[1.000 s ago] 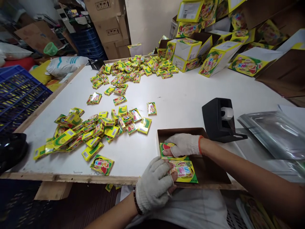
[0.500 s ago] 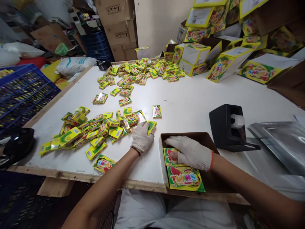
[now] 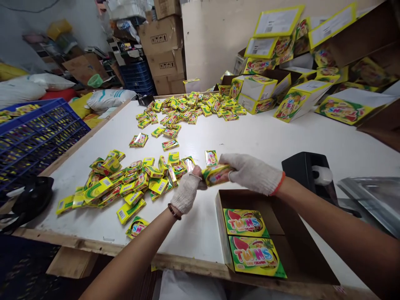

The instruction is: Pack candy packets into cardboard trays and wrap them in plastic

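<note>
Between our two gloved hands we hold a pack [image 3: 216, 175] in the air, above the far left corner of the open box [image 3: 306, 256]. The fingers of our left hand [image 3: 186, 191] grasp its left end; those of our right hand [image 3: 254, 174] pinch the other end. The box stands at the wooden near edge of the table [image 3: 250, 133], with two packs [image 3: 258, 256] laid flat along its left wall and bare floor to their right. A bare white strip separates the box from the heap [image 3: 131, 183] on the left, and a wider open stretch runs beyond our right hand. The dispenser [image 3: 301, 171] crowds the space past our right forearm. That forearm covers the box's far right corner, and the clear bags [image 3: 375, 200] are cut off by the right border. The held pack is blurred, so it may be more than one.
</note>
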A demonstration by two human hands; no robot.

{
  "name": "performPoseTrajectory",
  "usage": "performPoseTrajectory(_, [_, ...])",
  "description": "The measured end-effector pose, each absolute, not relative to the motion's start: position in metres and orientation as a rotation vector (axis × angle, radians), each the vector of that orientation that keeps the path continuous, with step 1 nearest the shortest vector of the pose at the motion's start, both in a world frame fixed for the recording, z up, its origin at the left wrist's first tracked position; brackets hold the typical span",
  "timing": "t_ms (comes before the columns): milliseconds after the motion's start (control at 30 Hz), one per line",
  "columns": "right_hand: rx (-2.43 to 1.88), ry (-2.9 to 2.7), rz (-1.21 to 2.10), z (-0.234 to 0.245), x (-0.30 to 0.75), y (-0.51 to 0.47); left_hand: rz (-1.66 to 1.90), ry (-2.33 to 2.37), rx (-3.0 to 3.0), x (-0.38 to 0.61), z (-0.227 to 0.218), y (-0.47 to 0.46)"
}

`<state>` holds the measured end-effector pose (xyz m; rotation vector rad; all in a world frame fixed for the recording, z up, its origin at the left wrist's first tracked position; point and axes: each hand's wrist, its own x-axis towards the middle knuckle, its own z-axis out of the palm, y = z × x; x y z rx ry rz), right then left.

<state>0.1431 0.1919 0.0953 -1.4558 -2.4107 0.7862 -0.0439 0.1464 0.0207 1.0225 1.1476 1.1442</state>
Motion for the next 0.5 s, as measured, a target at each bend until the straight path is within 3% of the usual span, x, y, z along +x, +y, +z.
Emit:
performPoseTrajectory(167, [-1.916, -1.972, 1.028, 0.074, 0.167, 0.246, 1.002, 1.571, 1.431, -0.040, 0.002, 0.216])
performPoseTrajectory(333, [-1.942, -2.512, 1.132, 0.051, 0.179, 0.281, 0.970, 1.647, 1.592, -0.017, -0.008, 0.246])
performPoseTrajectory(400, [-1.864, -2.804, 0.986, 0.048, 0.177, 0.290, 0.882, 1.726, 1.683, -0.006, -0.011, 0.253])
performPoseTrajectory(500, [-1.940, -2.859, 0.512, 0.047, 0.170, 0.298, 0.515, 1.903, 1.902, 0.007, -0.016, 0.265])
